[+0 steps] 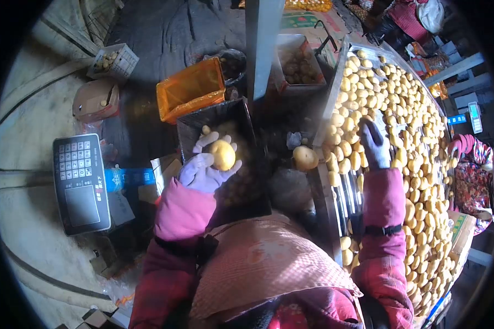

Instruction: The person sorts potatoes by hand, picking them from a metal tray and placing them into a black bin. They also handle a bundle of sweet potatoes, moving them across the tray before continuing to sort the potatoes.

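A round yellow potato (223, 155) rests in my gloved left hand (203, 171), the fingers curled around it. Beneath that hand stands a dark-lined box (247, 118) with potatoes dimly visible inside. My right hand (375, 147), in a pale glove, reaches over the roller table (343, 211), among many loose potatoes (422, 219). Its fingers are stretched forward, with a potato right at the fingertips. Between my hands, another large potato (305, 158) shows beside the table's metal edge.
At the left is a scale display with a keypad (82, 183). An orange-lined crate (192, 90), a box of potatoes (297, 63) and a white basket (113, 61) stand farther back. A metal post (262, 49) rises ahead. At the far right, another person's sleeve (475, 148) reaches toward the table.
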`<state>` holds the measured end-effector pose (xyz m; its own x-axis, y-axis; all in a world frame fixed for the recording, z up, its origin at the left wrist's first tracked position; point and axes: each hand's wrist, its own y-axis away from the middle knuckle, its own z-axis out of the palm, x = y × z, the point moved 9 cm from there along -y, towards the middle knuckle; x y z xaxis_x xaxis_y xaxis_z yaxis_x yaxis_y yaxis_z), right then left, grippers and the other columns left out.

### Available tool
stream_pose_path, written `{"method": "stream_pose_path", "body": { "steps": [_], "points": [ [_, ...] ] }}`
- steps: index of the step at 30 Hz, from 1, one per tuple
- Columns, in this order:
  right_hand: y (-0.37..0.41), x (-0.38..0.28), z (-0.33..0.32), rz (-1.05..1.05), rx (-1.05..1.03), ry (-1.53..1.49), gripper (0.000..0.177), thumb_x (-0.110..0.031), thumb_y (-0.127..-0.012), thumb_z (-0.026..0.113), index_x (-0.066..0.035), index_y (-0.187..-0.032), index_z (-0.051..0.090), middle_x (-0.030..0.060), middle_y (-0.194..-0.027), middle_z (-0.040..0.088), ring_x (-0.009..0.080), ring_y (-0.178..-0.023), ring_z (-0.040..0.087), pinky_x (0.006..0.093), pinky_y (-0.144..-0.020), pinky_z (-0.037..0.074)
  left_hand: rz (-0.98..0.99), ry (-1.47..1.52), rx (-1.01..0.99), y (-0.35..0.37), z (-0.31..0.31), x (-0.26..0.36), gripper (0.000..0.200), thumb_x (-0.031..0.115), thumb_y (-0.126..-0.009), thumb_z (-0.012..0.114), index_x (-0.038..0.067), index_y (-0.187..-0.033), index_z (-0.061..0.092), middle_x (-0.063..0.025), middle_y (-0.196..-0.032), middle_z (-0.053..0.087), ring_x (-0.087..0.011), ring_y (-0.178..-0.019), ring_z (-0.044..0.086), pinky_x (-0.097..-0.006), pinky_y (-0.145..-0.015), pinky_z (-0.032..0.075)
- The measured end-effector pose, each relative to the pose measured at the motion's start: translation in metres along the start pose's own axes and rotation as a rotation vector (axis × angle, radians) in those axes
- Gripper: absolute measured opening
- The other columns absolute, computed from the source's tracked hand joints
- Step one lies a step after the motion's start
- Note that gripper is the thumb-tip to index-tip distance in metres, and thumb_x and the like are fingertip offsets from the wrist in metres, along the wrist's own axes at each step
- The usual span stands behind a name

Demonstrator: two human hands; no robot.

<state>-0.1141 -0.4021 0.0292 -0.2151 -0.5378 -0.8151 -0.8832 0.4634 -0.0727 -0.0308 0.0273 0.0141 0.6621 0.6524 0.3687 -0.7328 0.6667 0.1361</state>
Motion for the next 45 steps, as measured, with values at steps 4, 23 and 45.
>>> {"method": "stream_pose_path", "body": {
  "steps": [4,23,45],
  "points": [
    [0.072,0.000,0.015,0.056,-0.009,0.067,0.033,-0.018,-0.094,0.059,0.001,-0.121,0.058,0.0058,-0.108,0.064,0.0154,-0.099,0.059,0.0280,-0.089,0.046,0.169,-0.362,0.044,-0.004,-0.003,0.016,0.058,0.000,-0.083,0.055,0.008,-0.138,0.040,-0.0165,-0.139,0.045,-0.0304,-0.129,0.046,-0.0542,-0.102,0.042],
    [0.215,-0.024,0.066,-0.014,0.077,0.567,0.060,-0.014,-0.079,0.068,-0.003,-0.134,0.046,0.0225,-0.127,0.054,0.0391,-0.115,0.054,0.0448,-0.097,0.044,-0.229,-0.268,0.551,0.036,-0.137,-0.066,0.036,0.023,-0.085,0.064,0.020,-0.120,0.055,-0.0052,-0.111,0.063,-0.0249,-0.095,0.063,-0.0365,-0.073,0.057],
    [0.221,-0.025,0.059,-0.051,0.135,0.410,0.053,-0.026,-0.087,0.061,-0.004,-0.133,0.047,0.0205,-0.120,0.057,0.0365,-0.109,0.057,0.0443,-0.093,0.046,-0.111,-0.097,0.093,0.018,0.067,-0.070,0.036,0.022,-0.088,0.059,0.014,-0.123,0.057,-0.0228,-0.125,0.056,-0.0416,-0.109,0.059,-0.0526,-0.089,0.053]
  ]
}}
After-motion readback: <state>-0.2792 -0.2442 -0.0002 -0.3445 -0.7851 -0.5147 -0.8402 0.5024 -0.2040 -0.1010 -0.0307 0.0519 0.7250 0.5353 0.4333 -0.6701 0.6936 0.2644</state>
